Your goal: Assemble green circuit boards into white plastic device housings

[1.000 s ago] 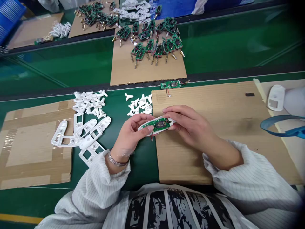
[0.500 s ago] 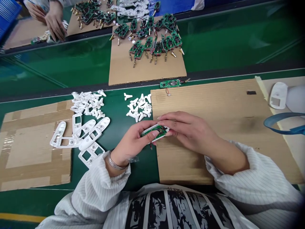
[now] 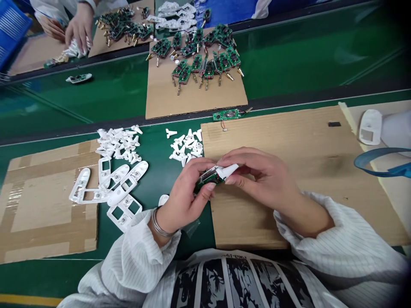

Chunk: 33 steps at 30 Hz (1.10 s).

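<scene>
My left hand [image 3: 181, 196] is closed around a green circuit board [image 3: 205, 179] in a slim casing, thumb along its near side. At the board's right end, a white pointed plastic piece [image 3: 227, 171] sits between the fingers of my right hand [image 3: 265, 173]. The two hands meet above the left edge of a cardboard sheet [image 3: 289, 205]. Fingers hide much of the casing. Beyond them lies a pile of small white pointed parts [image 3: 188, 147]. White shell halves with rectangular windows [image 3: 123, 190] lie left of my left wrist.
A loose circuit board [image 3: 226, 114] lies at the cardboard's far edge. Several boards with brass tips [image 3: 208, 68] rest on cardboard across the belt [image 3: 305, 60]. A board in a white shell [image 3: 78, 78] is on the belt, near another person's hand [image 3: 80, 30]. A blue strap [image 3: 382, 162] lies right.
The board in my left hand has tilted, and the white pointed piece now shows at its end by my right fingers. A shelled board has appeared on the belt at left.
</scene>
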Each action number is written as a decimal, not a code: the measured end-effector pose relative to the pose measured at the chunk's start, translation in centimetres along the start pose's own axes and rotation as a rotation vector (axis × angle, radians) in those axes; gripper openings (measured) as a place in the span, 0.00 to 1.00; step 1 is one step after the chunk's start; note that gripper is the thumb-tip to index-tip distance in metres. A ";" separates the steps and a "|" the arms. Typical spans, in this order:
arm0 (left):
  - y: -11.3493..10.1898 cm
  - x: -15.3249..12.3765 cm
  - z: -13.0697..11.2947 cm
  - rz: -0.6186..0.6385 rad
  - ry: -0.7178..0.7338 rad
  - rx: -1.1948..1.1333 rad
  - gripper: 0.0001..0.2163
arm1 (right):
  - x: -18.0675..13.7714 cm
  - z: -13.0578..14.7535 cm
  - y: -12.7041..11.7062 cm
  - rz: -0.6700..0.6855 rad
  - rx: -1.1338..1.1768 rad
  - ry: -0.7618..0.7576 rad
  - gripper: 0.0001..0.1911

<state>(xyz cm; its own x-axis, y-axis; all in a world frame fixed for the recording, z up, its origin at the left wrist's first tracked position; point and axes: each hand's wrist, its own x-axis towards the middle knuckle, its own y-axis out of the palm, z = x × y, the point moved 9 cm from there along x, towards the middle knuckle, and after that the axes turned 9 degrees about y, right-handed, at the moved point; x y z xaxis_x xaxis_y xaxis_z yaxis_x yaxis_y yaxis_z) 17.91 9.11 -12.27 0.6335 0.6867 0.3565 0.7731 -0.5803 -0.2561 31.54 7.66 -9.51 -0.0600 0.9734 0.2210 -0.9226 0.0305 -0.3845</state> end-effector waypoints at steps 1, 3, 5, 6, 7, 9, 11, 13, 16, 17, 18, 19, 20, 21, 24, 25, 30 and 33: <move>-0.1 0.1 -0.5 -0.006 0.047 0.058 0.15 | 0.0 0.0 0.0 0.001 0.036 0.010 0.09; -0.2 0.1 -1.2 -0.020 0.111 0.129 0.15 | -0.1 0.1 -0.1 0.007 0.095 0.034 0.09; -0.3 0.1 -1.6 -0.033 0.144 0.159 0.15 | -0.3 0.4 0.0 0.011 0.114 0.035 0.08; -0.3 0.2 -1.7 -0.035 0.153 0.165 0.15 | -0.3 0.6 -0.1 0.006 0.101 0.025 0.08; -0.2 0.2 -1.8 -0.032 0.161 0.170 0.15 | -0.4 0.9 -0.1 -0.002 0.076 0.007 0.07; -0.1 0.4 -2.0 -0.013 0.184 0.194 0.15 | -0.5 1.6 -0.3 -0.028 0.016 -0.045 0.07; 0.0 0.5 -2.3 0.012 0.215 0.236 0.17 | -0.6 2.2 -0.5 -0.050 -0.031 -0.106 0.08; 0.2 0.5 -2.7 0.033 0.252 0.264 0.20 | -0.7 2.5 -0.5 -0.059 -0.048 -0.143 0.08; 0.2 0.5 -2.9 0.033 0.275 0.240 0.21 | -0.8 1.8 -0.4 -0.056 0.015 -0.058 0.07; 0.1 0.5 -2.9 0.027 0.278 0.227 0.20 | -0.8 1.3 -0.3 -0.058 0.051 0.006 0.08; 0.0 0.5 -2.9 0.024 0.281 0.215 0.20 | -0.8 0.8 -0.3 -0.060 0.079 0.065 0.08; 0.0 0.5 -3.0 0.024 0.288 0.209 0.20 | -0.9 0.6 -0.2 -0.065 0.088 0.097 0.08; -0.1 0.6 -3.1 0.031 0.295 0.208 0.19 | -1.0 0.7 -0.2 -0.069 0.073 0.094 0.08; 0.0 0.6 -3.2 0.044 0.300 0.209 0.19 | -1.0 1.2 -0.2 -0.070 0.038 0.056 0.07; 0.2 0.8 -3.5 0.083 0.295 0.197 0.19 | -1.2 3.2 -0.1 -0.068 -0.076 -0.104 0.06; 0.2 0.8 -3.6 0.075 0.296 0.185 0.18 | -1.3 3.7 -0.2 -0.068 -0.091 -0.132 0.06; -0.5 0.3 -4.2 -0.095 0.348 0.137 0.15 | -1.3 4.5 -0.4 -0.065 -0.053 -0.166 0.06; -0.6 0.1 -4.2 -0.151 0.367 0.141 0.14 | -1.6 5.0 -0.2 -0.046 -0.048 -0.214 0.06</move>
<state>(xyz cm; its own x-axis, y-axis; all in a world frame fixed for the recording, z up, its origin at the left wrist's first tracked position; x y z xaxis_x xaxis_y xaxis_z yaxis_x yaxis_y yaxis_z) 17.40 7.65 -8.33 0.4793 0.5429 0.6896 0.8693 -0.4021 -0.2876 29.89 4.99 -5.27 -0.1020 0.9005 0.4227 -0.9073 0.0900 -0.4107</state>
